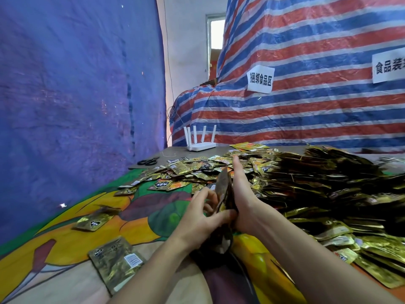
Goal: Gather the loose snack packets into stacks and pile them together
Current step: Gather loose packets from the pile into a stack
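Observation:
A stack of gold and black snack packets (223,189) stands on edge between my two hands above the table's middle. My left hand (201,218) grips its left side, thumb across the lower edge. My right hand (243,194) lies flat against its right side with straight fingers pointing away from me. Loose packets (192,170) are strewn just beyond the hands. A big pile of stacked packets (328,185) fills the table's right side. Two single packets lie at the near left, a small one (93,221) and a large one (116,262).
A colourful cloth (65,255) covers the table. Black scissors (148,161) and a white router (200,141) sit at the far edge. A blue tarp (76,95) hangs on the left. A striped tarp (306,84) with paper signs rises behind.

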`<state>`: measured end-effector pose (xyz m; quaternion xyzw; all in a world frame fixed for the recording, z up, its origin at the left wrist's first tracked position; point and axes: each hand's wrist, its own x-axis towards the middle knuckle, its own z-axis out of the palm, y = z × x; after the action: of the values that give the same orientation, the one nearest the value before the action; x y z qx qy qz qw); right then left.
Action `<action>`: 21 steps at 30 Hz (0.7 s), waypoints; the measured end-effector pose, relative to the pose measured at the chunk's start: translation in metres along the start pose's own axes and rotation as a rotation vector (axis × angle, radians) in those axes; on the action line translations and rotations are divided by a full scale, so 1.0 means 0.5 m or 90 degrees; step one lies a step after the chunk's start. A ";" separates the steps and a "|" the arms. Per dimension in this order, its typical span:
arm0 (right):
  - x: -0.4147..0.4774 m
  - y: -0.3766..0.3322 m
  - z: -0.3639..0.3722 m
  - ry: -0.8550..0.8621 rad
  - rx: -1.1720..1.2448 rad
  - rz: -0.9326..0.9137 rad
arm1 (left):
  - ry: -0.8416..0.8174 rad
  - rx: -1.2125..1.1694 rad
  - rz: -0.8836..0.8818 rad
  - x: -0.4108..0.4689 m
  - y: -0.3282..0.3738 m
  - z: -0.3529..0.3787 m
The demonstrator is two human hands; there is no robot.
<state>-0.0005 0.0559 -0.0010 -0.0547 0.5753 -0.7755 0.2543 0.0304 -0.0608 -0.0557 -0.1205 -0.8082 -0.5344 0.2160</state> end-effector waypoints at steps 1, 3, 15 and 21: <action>0.000 0.001 0.001 -0.026 0.000 -0.002 | 0.032 -0.023 0.008 0.002 0.002 0.001; 0.003 0.003 0.006 -0.089 0.002 -0.008 | 0.068 -0.098 0.006 0.006 0.003 -0.002; 0.022 0.058 0.027 0.157 -0.314 -0.312 | -0.094 -0.365 -0.076 0.011 -0.021 -0.027; 0.022 0.044 0.017 0.188 -0.097 -0.274 | -0.131 -0.214 -0.002 0.008 -0.014 -0.025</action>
<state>0.0004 0.0387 -0.0207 -0.0807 0.6382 -0.7656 -0.0076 0.0267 -0.0752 -0.0550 -0.2076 -0.7256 -0.6471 0.1086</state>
